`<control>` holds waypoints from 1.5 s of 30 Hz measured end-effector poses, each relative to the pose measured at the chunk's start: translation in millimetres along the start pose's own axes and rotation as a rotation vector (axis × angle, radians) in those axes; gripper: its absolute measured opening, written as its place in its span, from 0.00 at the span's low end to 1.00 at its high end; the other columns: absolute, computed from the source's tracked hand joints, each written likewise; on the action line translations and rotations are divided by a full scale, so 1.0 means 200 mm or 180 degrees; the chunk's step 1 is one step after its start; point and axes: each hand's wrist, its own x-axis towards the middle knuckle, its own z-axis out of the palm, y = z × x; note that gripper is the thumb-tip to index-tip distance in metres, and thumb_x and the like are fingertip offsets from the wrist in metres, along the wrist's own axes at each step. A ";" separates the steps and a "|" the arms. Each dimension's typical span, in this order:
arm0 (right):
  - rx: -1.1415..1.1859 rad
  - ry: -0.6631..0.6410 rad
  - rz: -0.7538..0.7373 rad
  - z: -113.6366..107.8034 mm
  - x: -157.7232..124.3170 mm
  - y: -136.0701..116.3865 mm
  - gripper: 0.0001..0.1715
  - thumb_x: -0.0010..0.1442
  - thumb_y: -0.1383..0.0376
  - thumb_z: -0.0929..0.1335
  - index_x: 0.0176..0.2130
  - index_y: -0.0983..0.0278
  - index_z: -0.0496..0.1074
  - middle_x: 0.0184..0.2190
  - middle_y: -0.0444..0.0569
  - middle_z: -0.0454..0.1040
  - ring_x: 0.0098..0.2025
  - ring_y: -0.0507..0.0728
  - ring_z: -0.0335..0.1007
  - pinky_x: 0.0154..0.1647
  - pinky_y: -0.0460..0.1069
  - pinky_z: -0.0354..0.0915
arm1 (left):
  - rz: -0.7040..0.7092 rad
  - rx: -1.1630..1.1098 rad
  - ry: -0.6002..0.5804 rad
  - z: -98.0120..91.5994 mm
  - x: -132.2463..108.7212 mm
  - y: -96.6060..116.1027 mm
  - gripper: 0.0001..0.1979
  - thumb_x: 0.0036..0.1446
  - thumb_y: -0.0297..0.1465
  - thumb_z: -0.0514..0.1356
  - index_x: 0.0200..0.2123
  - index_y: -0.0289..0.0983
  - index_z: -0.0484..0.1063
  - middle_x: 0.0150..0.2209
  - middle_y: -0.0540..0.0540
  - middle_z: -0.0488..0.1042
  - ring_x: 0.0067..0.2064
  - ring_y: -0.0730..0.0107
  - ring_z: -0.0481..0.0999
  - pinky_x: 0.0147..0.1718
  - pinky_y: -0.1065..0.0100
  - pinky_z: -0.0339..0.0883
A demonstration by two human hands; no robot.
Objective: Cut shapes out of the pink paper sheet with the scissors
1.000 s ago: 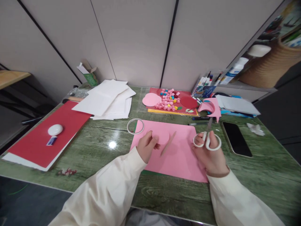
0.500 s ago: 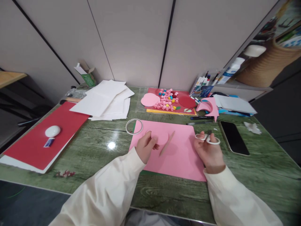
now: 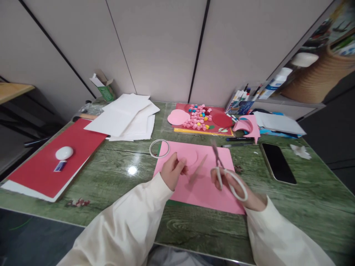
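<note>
**Scissors over the pink sheet, disc pinched in the left hand**

On my feed the left hand [image 3: 172, 173] sits on the near left part of a pink sheet [image 3: 210, 197] that lies flat on the green table [image 3: 124, 181]. Its fingers are closed on the near edge of a small pink paper disc [image 3: 189, 156], which rests against the sheet just beyond the fingertips.

The right hand [image 3: 240, 192] is clenched through the white handles of a pair of scissors [image 3: 225, 174]. It hovers over the near right part of the same sheet. The blades point away from me and slightly left; they are blurred, so I cannot tell whether they are parted. Between the two hands a thin wooden stick [image 3: 198, 168] lies slanted on the sheet, touching neither hand.

A white ring [image 3: 159, 148] sits at the sheet's far left corner. A dark phone [image 3: 278, 163] lies on the table to the right, well apart from the scissors. Further back I see a red tray of small coloured pom-poms [image 3: 198, 119], a stack of white paper [image 3: 126, 117], and at far left a red sheet [image 3: 41, 173] carrying a white oval object [image 3: 64, 152].
</note>
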 end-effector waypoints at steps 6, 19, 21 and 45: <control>-0.0576 -0.0762 0.0416 0.02 -0.04 -0.06 0.25 0.57 0.47 0.57 0.31 0.66 0.64 0.26 0.47 0.62 0.27 0.52 0.56 0.30 0.48 0.58 | 0.0061 -0.0250 0.0154 0.01 0.01 -0.01 0.13 0.54 0.40 0.50 0.30 0.35 0.60 0.20 0.53 0.66 0.21 0.78 0.66 0.20 0.74 0.58; -0.0734 -0.0560 0.0564 0.03 -0.02 -0.05 0.24 0.57 0.49 0.58 0.30 0.66 0.65 0.25 0.45 0.62 0.27 0.51 0.56 0.29 0.47 0.58 | -0.0004 -0.0053 -0.0057 0.00 -0.01 0.01 0.11 0.54 0.38 0.50 0.28 0.36 0.61 0.20 0.52 0.66 0.22 0.76 0.68 0.23 0.72 0.59; -0.0737 -0.0543 0.0552 0.03 -0.02 -0.05 0.23 0.57 0.49 0.58 0.30 0.66 0.65 0.25 0.45 0.61 0.26 0.51 0.56 0.29 0.47 0.58 | -0.0008 0.0147 -0.0152 0.00 -0.02 0.02 0.11 0.55 0.37 0.49 0.27 0.36 0.60 0.20 0.52 0.66 0.22 0.75 0.68 0.24 0.72 0.60; -0.0878 -0.0736 0.0556 0.00 -0.01 -0.02 0.23 0.59 0.50 0.56 0.32 0.66 0.66 0.23 0.44 0.60 0.25 0.50 0.54 0.26 0.45 0.54 | 0.0175 0.0718 -0.0176 -0.02 -0.02 0.02 0.08 0.53 0.32 0.50 0.25 0.37 0.61 0.20 0.53 0.64 0.23 0.74 0.67 0.25 0.71 0.57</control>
